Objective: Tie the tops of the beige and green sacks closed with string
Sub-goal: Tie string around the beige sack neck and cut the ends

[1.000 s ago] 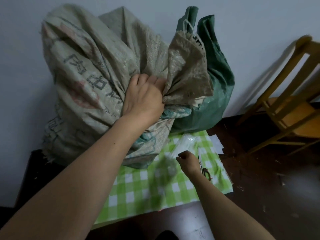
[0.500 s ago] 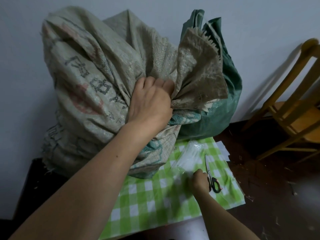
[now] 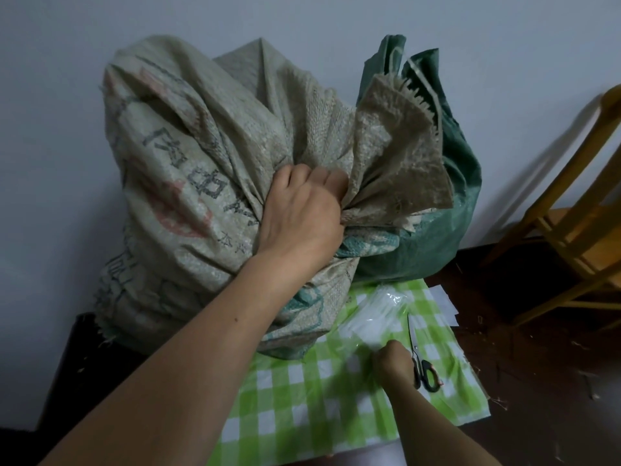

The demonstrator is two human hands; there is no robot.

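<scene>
A full beige woven sack (image 3: 188, 183) with printed lettering leans against the wall. My left hand (image 3: 302, 213) grips its gathered neck, and the frayed top fans out to the right of my fist. A green sack (image 3: 447, 213) stands behind it on the right, its top loose and open. Down on the checked cloth, my right hand (image 3: 391, 361) pinches the near end of a clear plastic packet of white string (image 3: 373, 317). The fingertips are hidden under the hand.
A green and white checked cloth (image 3: 302, 405) covers the table in front of the sacks. Black-handled scissors (image 3: 423, 364) lie just right of my right hand. White paper scraps (image 3: 443, 299) lie at the cloth's far right edge. A yellow wooden chair (image 3: 571, 213) stands at the right.
My right hand has stayed at the near end of the string packet beside the scissors. My left hand keeps its grip on the beige sack's neck. The view has shifted slightly.
</scene>
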